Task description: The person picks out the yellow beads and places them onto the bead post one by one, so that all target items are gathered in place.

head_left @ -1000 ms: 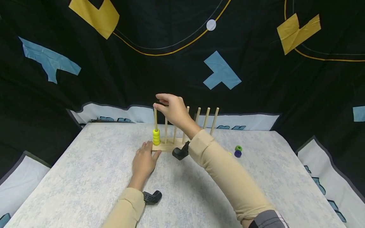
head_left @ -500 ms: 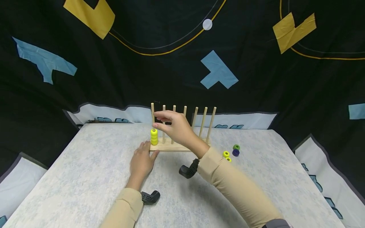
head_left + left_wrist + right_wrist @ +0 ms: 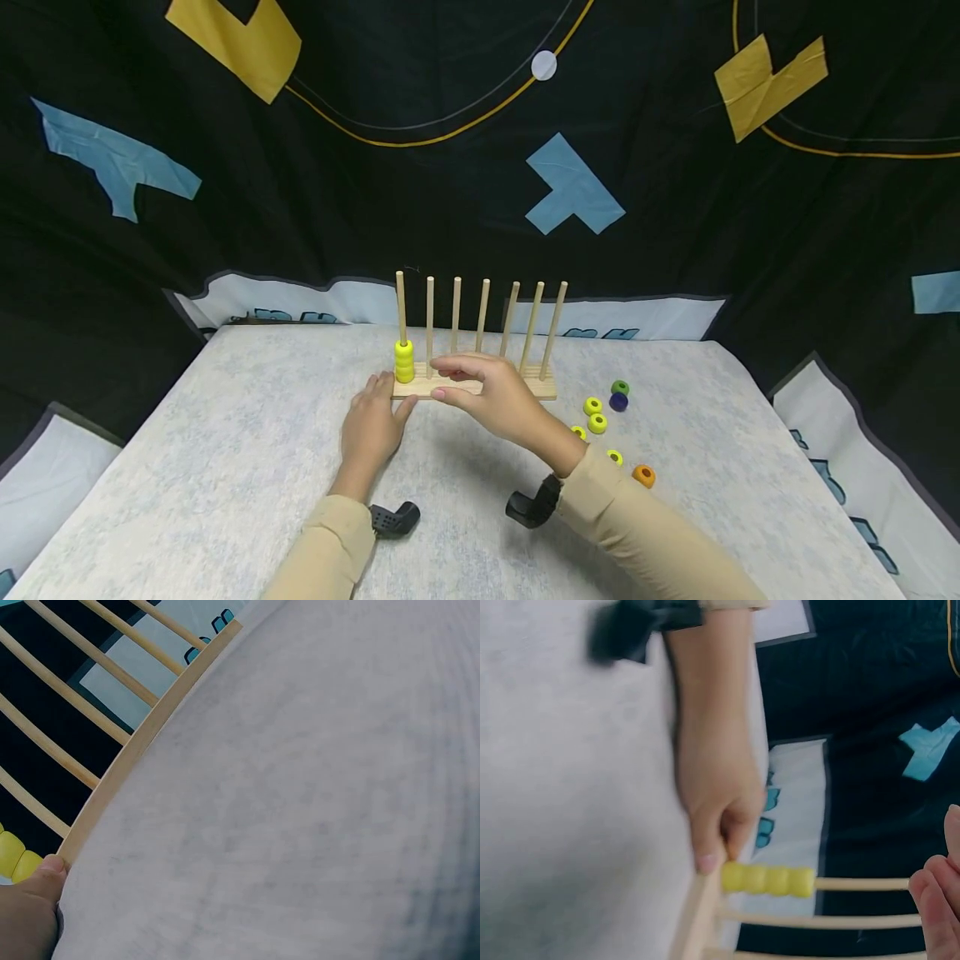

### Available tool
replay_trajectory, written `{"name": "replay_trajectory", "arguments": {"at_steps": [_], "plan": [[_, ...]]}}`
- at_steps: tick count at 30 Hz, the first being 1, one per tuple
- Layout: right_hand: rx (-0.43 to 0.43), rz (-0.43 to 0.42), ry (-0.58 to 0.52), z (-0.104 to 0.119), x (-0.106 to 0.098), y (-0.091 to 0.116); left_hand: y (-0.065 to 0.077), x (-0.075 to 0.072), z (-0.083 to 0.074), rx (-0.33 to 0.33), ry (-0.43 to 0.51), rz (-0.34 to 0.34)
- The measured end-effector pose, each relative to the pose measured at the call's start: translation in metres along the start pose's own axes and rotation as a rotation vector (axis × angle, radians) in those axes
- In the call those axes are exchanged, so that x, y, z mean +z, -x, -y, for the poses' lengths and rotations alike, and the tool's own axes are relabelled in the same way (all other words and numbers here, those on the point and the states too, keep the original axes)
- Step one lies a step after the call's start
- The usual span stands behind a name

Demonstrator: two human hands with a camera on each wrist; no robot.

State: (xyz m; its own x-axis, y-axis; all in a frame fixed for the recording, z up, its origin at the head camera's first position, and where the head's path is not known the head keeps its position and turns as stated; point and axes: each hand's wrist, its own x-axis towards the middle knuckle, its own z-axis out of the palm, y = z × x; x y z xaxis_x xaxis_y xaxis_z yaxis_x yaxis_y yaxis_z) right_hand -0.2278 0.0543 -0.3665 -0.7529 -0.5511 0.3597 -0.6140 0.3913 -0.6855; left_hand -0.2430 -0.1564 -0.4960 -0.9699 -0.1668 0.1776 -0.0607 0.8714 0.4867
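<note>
A wooden bead rack (image 3: 549,389) with several upright pegs stands on the table. On its leftmost peg sits a short stack of yellow beads (image 3: 404,362). My left hand (image 3: 372,427) grips the left end of the base, thumb at the front edge; the right wrist view shows this left hand (image 3: 721,780) pinching that end beside the stack. In the left wrist view, the thumb (image 3: 49,871) presses the base's corner. My right hand (image 3: 497,398) hovers in front of the rack, thumb and fingers apart with nothing between them, overlapping the base in the head view.
Right of the rack lie loose beads: several yellow beads (image 3: 597,423), a green bead (image 3: 620,387), a dark blue bead (image 3: 618,402) and an orange bead (image 3: 643,476). The right forearm passes close to some of them. A black curtain (image 3: 375,217) hangs behind the table (image 3: 225,433).
My right hand has come down from the top of the leftmost peg and moved right, toward me. More loose beads now show beside the forearm. The left hand stays on the base.
</note>
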Motion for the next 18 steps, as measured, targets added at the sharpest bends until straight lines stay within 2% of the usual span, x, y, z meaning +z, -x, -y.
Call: {"name": "replay_trajectory", "arguments": {"at_steps": [10, 18], "plan": [[0.062, -0.04, 0.043, -0.043, -0.012, 0.034, 0.001, 0.0, -0.001, 0.016, 0.012, -0.018], [0.198, -0.099, 0.058, -0.079, -0.039, 0.055, 0.0, 0.002, 0.002, 0.027, 0.018, -0.016]]}}
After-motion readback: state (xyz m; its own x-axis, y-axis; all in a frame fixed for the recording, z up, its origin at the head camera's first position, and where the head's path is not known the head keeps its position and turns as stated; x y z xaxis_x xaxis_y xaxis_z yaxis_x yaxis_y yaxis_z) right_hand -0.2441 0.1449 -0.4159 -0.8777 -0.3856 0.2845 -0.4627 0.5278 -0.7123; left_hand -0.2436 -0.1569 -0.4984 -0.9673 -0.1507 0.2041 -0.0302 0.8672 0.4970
